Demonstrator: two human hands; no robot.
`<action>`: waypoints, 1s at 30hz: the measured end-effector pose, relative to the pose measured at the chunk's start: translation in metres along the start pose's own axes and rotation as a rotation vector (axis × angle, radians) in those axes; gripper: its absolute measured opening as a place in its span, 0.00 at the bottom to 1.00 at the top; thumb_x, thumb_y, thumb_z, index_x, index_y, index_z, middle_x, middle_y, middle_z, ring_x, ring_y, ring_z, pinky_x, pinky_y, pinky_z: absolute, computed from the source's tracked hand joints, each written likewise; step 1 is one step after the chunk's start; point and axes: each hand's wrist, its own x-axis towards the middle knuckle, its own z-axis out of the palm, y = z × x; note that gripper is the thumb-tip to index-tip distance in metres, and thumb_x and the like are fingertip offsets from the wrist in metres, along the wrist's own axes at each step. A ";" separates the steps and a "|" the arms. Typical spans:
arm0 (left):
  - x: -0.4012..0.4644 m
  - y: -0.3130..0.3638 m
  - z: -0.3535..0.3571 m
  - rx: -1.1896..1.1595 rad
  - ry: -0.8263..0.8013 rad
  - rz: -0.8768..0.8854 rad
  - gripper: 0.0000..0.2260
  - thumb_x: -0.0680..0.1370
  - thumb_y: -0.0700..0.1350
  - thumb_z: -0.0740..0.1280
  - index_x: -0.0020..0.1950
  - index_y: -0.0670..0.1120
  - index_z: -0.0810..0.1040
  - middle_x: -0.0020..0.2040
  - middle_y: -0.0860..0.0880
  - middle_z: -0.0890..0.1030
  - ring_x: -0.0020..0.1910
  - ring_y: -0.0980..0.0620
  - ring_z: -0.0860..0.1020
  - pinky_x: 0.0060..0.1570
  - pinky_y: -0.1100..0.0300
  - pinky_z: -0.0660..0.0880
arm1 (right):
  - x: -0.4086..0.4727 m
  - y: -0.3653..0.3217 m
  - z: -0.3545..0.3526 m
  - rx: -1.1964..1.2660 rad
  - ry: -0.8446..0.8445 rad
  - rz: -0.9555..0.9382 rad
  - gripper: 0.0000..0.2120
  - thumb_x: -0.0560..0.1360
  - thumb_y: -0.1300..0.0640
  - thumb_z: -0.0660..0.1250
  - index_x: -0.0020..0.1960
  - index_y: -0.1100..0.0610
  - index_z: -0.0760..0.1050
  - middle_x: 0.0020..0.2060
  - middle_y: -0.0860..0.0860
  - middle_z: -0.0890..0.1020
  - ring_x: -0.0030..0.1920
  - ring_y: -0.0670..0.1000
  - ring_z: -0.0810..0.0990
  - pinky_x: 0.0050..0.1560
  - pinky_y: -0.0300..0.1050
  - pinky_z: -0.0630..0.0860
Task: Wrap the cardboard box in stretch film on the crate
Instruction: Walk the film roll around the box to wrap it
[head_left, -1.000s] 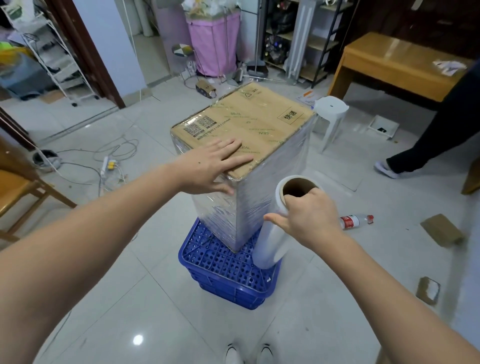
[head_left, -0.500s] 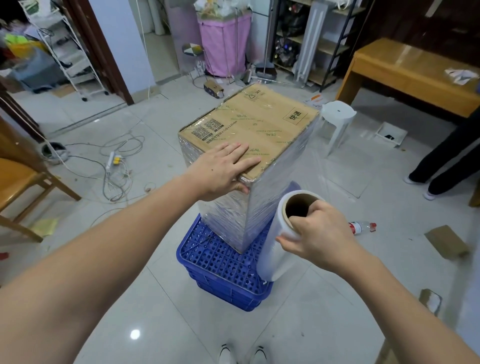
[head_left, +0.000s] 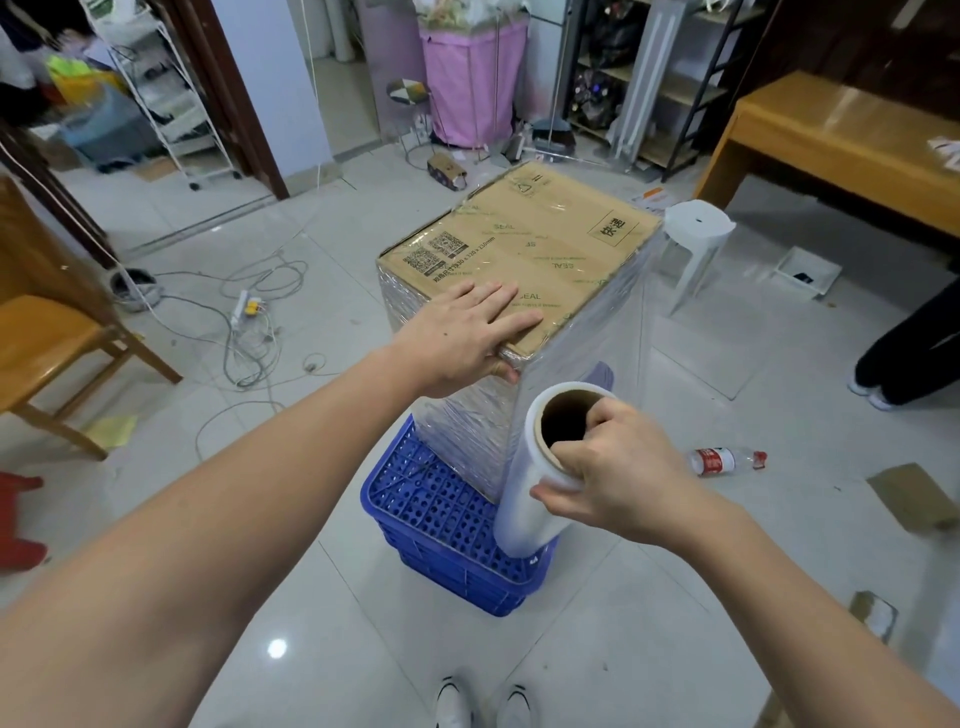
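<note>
With our left hand (head_left: 462, 338) still flat on the cardboard box (head_left: 524, 249) atop the blue crate (head_left: 436, 499), our right hand (head_left: 613, 478) gripping the film roll (head_left: 530, 499) has swung nearer the corner, so another layer goes on.

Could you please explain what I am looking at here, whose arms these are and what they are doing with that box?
This is one picture, from a wide-angle camera worn on a person's head, looking forward and down; the arms are that person's own. A cardboard box stands on a blue crate on the tiled floor, its sides already covered in shiny stretch film. The left hand lies flat on the box's near top corner, thumb over the edge. The right hand grips the top of a roll of film, fingers hooked into its cardboard core. A clear sheet of film runs from the roll along the box's right side. A plastic bottle lies on the floor nearby.
</note>
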 end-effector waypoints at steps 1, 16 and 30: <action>0.000 0.000 0.000 0.004 0.000 -0.002 0.42 0.74 0.74 0.40 0.84 0.56 0.54 0.84 0.41 0.56 0.82 0.41 0.56 0.81 0.45 0.51 | 0.001 -0.002 0.000 0.002 -0.021 -0.017 0.25 0.63 0.42 0.74 0.28 0.49 0.59 0.24 0.45 0.59 0.33 0.51 0.66 0.33 0.40 0.58; -0.001 0.005 -0.001 0.000 0.006 -0.031 0.40 0.75 0.74 0.43 0.84 0.57 0.54 0.84 0.43 0.56 0.83 0.42 0.55 0.81 0.45 0.50 | -0.005 -0.014 -0.006 -0.022 -0.195 -0.016 0.14 0.68 0.47 0.66 0.35 0.51 0.62 0.24 0.45 0.63 0.32 0.53 0.64 0.40 0.48 0.76; -0.003 -0.006 0.012 -0.025 0.144 0.027 0.39 0.76 0.74 0.49 0.83 0.57 0.59 0.81 0.41 0.63 0.81 0.41 0.61 0.78 0.43 0.56 | 0.008 -0.068 0.000 -0.205 -0.135 0.484 0.18 0.68 0.45 0.72 0.38 0.54 0.66 0.22 0.48 0.68 0.25 0.54 0.67 0.30 0.44 0.59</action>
